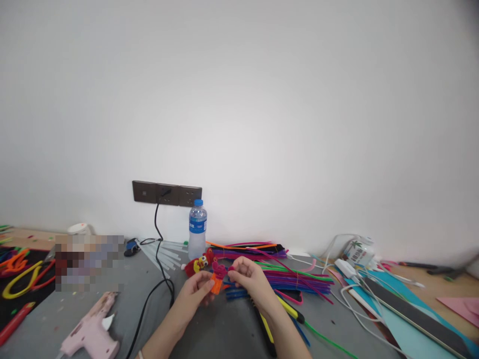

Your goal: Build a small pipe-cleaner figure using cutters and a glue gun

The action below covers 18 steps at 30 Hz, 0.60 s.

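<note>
In the head view, both my hands meet over the grey table [224, 334]. My left hand [198, 291] pinches a small orange and magenta pipe-cleaner figure [217, 279] by its orange part. Closed at the figure's magenta top, my right hand [245, 274] grips a magenta pipe-cleaner end [231, 269]. Just behind my left hand sits a red and yellow toy figure [198, 264] with big eyes. Bundles of pipe cleaners [299, 280], mostly purple and blue, lie behind and to the right of my right hand.
A water bottle [197, 232] stands near the wall, beside glue sticks [160, 254]. At the left lie a pink glue gun [93, 329], its black cord and red-handled pliers [18, 321]. Yellow-black tools [290, 308] lie under my right forearm; a phone [415, 316] and white cables are farther right.
</note>
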Tool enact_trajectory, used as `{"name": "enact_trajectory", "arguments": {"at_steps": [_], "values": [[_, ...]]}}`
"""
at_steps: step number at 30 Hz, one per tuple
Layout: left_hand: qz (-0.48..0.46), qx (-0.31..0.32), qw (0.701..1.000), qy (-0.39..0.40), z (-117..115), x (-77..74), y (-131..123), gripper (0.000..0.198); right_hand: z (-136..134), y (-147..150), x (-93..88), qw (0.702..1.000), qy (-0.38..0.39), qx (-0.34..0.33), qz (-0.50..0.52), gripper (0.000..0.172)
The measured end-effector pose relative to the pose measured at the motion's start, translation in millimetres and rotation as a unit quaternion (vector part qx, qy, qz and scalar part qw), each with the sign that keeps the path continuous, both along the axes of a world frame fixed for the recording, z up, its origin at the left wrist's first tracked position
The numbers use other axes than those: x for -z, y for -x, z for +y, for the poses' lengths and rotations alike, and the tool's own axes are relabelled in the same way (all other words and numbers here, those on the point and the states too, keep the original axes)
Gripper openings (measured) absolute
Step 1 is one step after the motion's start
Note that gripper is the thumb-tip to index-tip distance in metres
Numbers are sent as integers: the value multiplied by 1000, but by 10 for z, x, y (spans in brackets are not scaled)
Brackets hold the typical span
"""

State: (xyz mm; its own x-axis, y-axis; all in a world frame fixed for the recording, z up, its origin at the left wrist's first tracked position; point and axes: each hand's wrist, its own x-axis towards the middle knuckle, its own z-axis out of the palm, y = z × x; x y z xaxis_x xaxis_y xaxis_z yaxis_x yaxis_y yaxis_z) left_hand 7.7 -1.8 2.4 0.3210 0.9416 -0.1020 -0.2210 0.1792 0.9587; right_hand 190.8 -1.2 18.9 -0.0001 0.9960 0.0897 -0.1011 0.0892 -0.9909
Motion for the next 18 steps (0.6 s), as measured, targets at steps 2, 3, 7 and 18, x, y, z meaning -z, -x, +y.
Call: {"name": "enact_trajectory", "arguments": {"at_steps": [2,3,7,18], "values": [[17,-8,1000,-12,2,-21,1,49,4,-6,5,1000,-3,2,1,41],[23,-11,1000,-16,1,-32,1,49,7,-9,9,1000,-4,4,-3,41],[33,-15,999,-21,-2,-46,2,47,16,-9,23,1000,-10,11,-18,43],[56,-3,997,-47,19,15,2,49,12,7,26,1000,-6,17,-19,45]]}}
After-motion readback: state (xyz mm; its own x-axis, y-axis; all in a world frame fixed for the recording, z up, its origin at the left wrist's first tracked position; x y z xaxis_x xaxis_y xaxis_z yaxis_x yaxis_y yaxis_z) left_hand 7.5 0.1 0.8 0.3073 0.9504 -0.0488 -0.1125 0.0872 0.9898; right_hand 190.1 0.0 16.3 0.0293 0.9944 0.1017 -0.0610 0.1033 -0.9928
